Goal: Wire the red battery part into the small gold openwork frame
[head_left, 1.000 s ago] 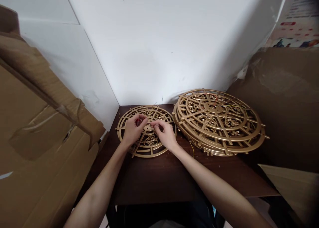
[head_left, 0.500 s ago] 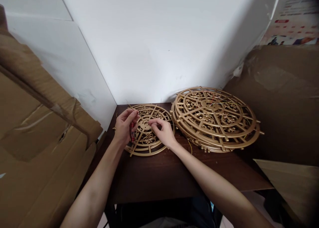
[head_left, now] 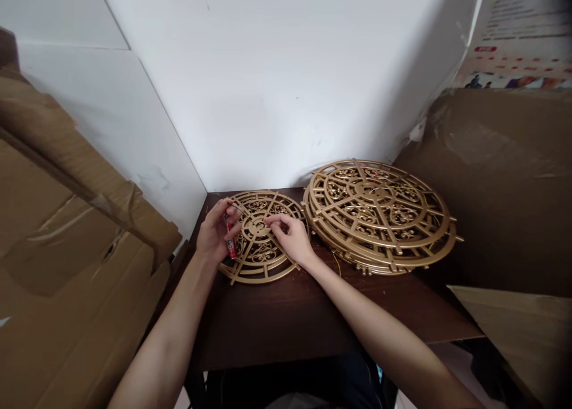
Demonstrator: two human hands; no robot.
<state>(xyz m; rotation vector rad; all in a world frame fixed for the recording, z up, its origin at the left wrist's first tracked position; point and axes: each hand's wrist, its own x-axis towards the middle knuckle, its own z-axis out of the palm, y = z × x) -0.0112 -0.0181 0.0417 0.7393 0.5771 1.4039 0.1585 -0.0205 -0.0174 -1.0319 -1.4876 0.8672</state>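
Note:
A round gold openwork panel (head_left: 268, 273) with scrollwork and spokes lies flat on the dark brown table. Over its left side, my left hand (head_left: 213, 233) is closed around a slim red tube (head_left: 231, 246) with pale lettering, which hangs from the fingers tilted downward. The tube's upper end is partly hidden by the fingers. My right hand (head_left: 292, 237) reaches in to the panel's centre ring. Its thumb and forefinger are pinched together there, and whatever is between them is too small to make out.
To the right leans a stack of larger gold round panels (head_left: 379, 242), with red and yellow threads on it. A yellow thread (head_left: 336, 263) lies on the table (head_left: 277, 325). Cardboard stands at left (head_left: 80, 266) and right (head_left: 491, 189); a white wall (head_left: 277, 87) is behind.
My left hand has shifted a little left and turned, so more of the red tube shows. My right hand keeps its pinch at the centre ring. The camera view has shifted slightly.

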